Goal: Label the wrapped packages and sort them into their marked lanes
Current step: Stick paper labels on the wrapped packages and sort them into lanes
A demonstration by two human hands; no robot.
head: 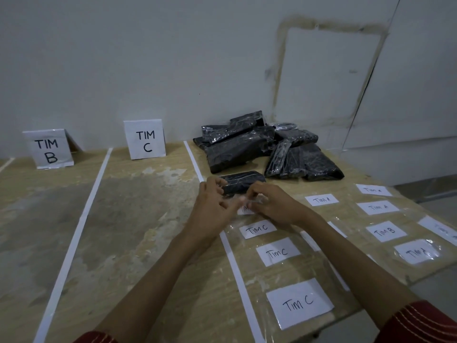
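A small black wrapped package (243,181) lies on the table just beyond my hands. Both hands meet over a white paper label (244,209) under clear tape. My left hand (212,206) has its fingers curled at the label's left end, and my right hand (269,203) pinches the label or its tape from the right. The writing on that label is mostly hidden. Behind, a pile of black wrapped packages (267,147) sits at the back right. Standing signs read TIM B (48,149) and TIM C (146,140).
White tape strips (81,224) divide the wooden table (138,219) into lanes. Several handwritten labels lie on clear sheets at the right: Tim C (299,303), Tim A (321,200), Tim B (385,231). The table's right edge and a grey wall bound the area.
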